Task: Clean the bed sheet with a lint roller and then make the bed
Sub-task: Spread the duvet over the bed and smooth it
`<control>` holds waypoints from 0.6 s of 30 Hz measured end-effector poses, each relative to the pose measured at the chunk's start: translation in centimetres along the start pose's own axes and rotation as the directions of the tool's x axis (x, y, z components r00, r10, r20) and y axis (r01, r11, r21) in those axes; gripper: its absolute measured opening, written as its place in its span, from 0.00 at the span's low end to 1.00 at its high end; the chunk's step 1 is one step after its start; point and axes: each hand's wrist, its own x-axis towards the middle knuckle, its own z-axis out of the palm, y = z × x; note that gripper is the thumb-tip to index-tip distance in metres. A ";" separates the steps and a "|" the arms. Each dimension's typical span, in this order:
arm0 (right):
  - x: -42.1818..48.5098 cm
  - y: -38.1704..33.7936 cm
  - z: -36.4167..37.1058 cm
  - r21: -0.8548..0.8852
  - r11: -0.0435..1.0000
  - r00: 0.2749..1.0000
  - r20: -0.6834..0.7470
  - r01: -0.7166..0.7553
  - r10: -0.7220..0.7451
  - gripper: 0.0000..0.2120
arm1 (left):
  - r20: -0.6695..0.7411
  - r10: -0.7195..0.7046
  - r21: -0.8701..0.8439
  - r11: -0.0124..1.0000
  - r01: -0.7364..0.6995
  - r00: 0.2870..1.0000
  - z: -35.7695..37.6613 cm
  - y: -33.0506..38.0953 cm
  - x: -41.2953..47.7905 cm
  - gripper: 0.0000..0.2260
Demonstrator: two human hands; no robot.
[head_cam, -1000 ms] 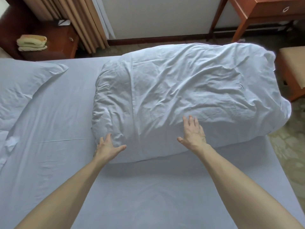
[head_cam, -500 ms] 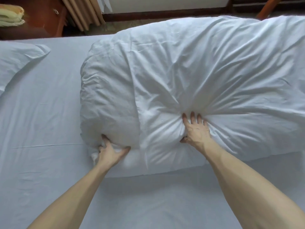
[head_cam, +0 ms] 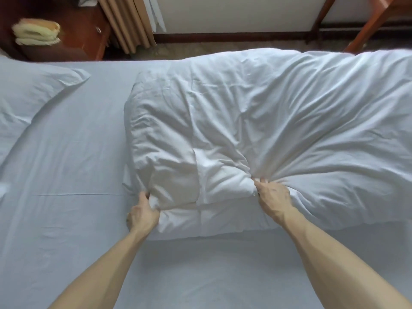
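A person leans over a bed, both bare arms stretched forward, and takes hold of a bulky white duvet [head_cam: 278, 121] that lies folded in a crumpled heap across the far half of the mattress, its right end running out of view. The left hand [head_cam: 142, 214] grips the duvet's near left corner, its fingers [head_cam: 144, 195] curled into the cloth with the thumb pressed against the underside fold. The right hand [head_cam: 274, 200] is clamped on a bunch of fabric further along the near edge, its fingers [head_cam: 264, 180] buried in the cover so that creases fan out from the grip. The pale blue bed sheet [head_cam: 66, 175] is spread flat over the mattress beneath the duvet, lightly wrinkled. A pillow [head_cam: 29, 99] in matching cloth rests at the left. Behind the bed, folded towels [head_cam: 36, 33] sit on a dark wooden nightstand [head_cam: 87, 30] beside a beige curtain [head_cam: 127, 23].
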 end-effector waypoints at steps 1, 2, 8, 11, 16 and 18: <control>-0.8 0.0 -0.6 0.011 1.000 1.000 0.002 -0.004 0.004 0.23 | 0.009 0.013 -0.008 1.000 -0.013 1.000 -0.7 -0.5 -0.8 0.21; -1.4 0.0 -1.1 0.012 1.000 1.000 0.020 -0.013 0.012 0.21 | 0.020 0.037 -0.003 0.999 -0.037 0.999 -1.1 -0.9 -1.4 0.20; -5.5 0.4 -6.0 0.064 0.997 0.995 0.091 -0.034 0.029 0.19 | -0.007 0.162 0.048 0.986 -0.161 0.987 -4.5 -2.4 -7.0 0.16; -8.2 1.2 -7.9 0.091 0.995 0.998 0.052 -0.044 0.040 0.17 | -0.049 0.217 0.081 0.974 -0.213 0.975 -5.8 -2.9 -10.3 0.15; -14.1 2.3 -10.5 0.074 0.997 0.999 -0.008 -0.032 0.033 0.12 | -0.072 0.267 0.056 0.963 -0.264 0.961 -7.8 -4.8 -15.6 0.11; -16.8 2.6 -11.1 0.064 0.997 0.999 -0.026 -0.031 0.033 0.11 | -0.084 0.288 0.053 0.957 -0.285 0.954 -8.5 -5.8 -17.8 0.09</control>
